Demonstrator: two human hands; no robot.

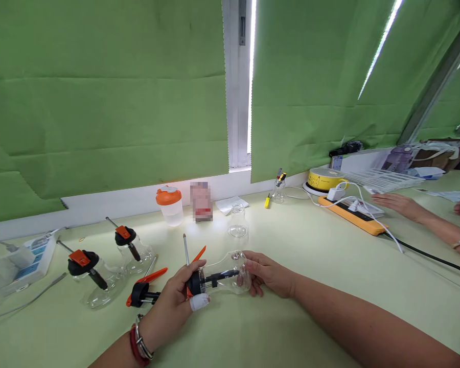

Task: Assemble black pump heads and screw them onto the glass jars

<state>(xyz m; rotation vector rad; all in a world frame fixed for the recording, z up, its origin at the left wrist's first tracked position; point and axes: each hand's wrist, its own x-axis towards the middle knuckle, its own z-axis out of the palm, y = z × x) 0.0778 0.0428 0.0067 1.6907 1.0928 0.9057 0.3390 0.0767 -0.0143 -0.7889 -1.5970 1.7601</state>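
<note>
In front of me a clear bottle is held lying sideways above the table. My left hand, a white wrap on one finger, is closed on the black cap at the bottle's neck. An orange lever and a thin metal spout stick out past these fingers. Dark tubes from the cap run inside the bottle. At the other end my right hand grips the bottle's base. Just left of my left hand lies a loose black cap with tubes and an orange lever.
Two capped bottles stand at left near a white power strip. Behind are an uncapped clear bottle and an orange-lidded cup. At right, another person's hand is near an orange power strip.
</note>
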